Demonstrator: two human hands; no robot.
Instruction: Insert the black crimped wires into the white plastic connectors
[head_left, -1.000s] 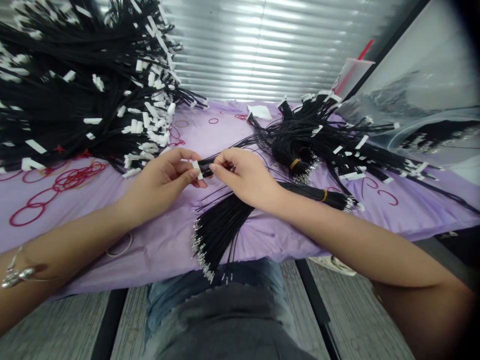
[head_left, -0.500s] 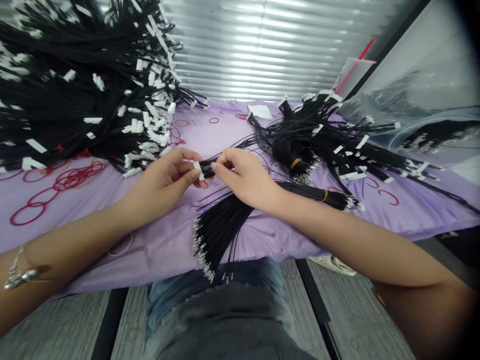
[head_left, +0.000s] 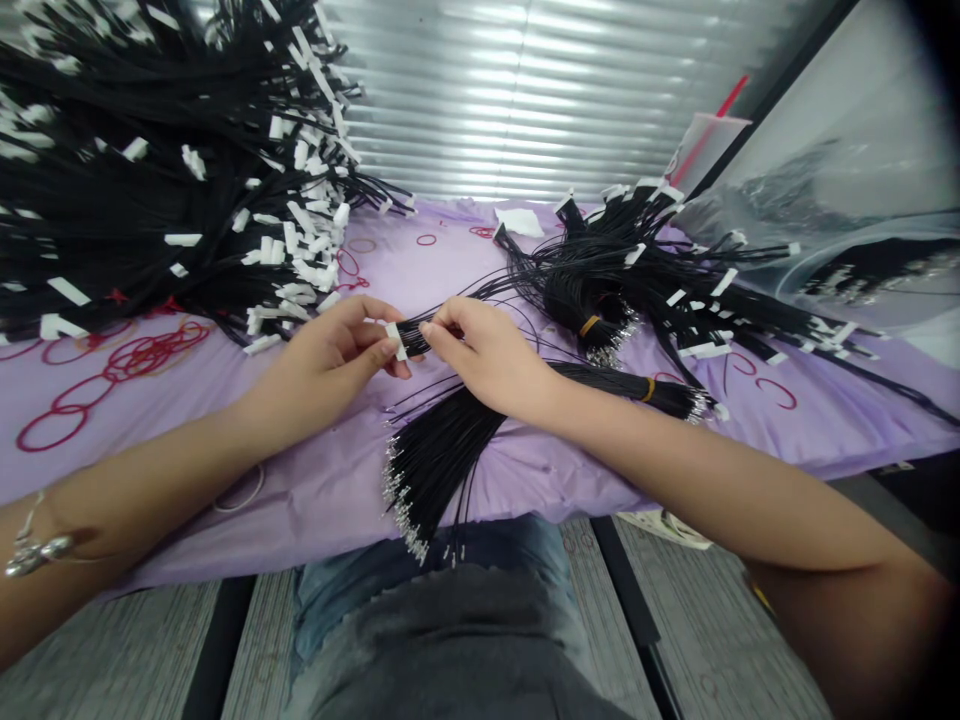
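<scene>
My left hand (head_left: 341,350) pinches a white plastic connector (head_left: 397,341) between thumb and fingers. Black wires (head_left: 411,336) run out of the connector's right side, close together in a row. My right hand (head_left: 487,350) is closed on these wires just beside the connector; its fingertips partly hide what they grip. Below my right hand lies a fanned bundle of loose black wires (head_left: 450,450) with bare metal terminals at the ends. A yellow band (head_left: 649,389) ties that bundle at its right end.
A tall heap of black cables with white connectors (head_left: 187,180) fills the left. More connector cables (head_left: 675,270) lie at the right by a clear plastic bag (head_left: 840,220). Red rubber bands (head_left: 142,355) lie on the purple cloth (head_left: 322,510). A cup with a red straw (head_left: 701,150) stands behind.
Both hands stay almost in place, still on the connector and its wires. The whole view has shifted very slightly.
</scene>
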